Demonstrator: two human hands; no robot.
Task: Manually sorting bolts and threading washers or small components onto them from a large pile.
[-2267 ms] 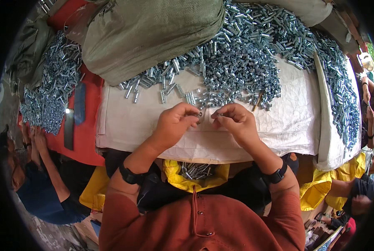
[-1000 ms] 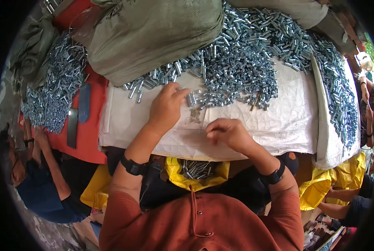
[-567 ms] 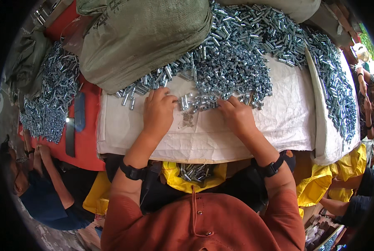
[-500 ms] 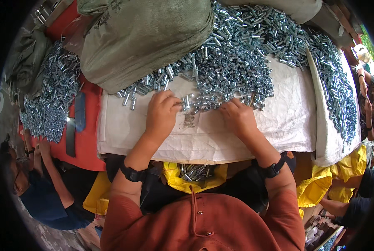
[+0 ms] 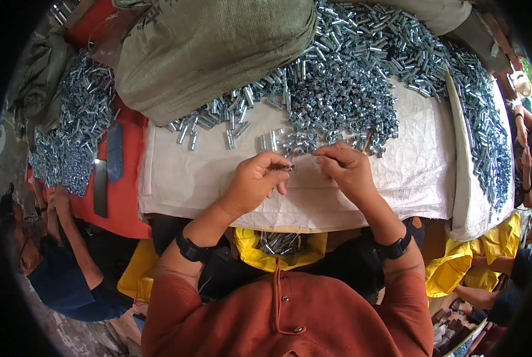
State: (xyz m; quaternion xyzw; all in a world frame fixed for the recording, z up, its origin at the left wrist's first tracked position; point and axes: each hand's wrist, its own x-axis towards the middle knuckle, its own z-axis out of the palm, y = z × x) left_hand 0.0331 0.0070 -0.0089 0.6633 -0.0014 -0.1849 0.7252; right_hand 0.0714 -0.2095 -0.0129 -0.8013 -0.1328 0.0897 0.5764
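My left hand (image 5: 257, 182) is raised over the white cloth (image 5: 194, 178), its thumb and forefinger closed on a small shiny metal sleeve (image 5: 289, 168). To its right, my right hand (image 5: 348, 171) has thumb and forefinger pinched together at the near edge of a pile of small metal nuts (image 5: 340, 107). Whatever sits between those fingertips is too small to make out. Just beyond both hands, a few bright metal sleeves (image 5: 269, 141) stand side by side on the cloth. Longer loose sleeves (image 5: 237, 132) lie farther left.
A large olive sack (image 5: 212, 59) bulges over the far left of the table. Between my knees hangs a yellow bag (image 5: 245, 247) holding metal pieces. Another metal heap (image 5: 78, 131) lies on red cloth (image 5: 126, 202) at left, where a co-worker's hands (image 5: 57, 205) rest.
My left hand has drawn back toward me and right from the loose sleeves, now with a metal sleeve in its fingers. My right hand has shifted only slightly.
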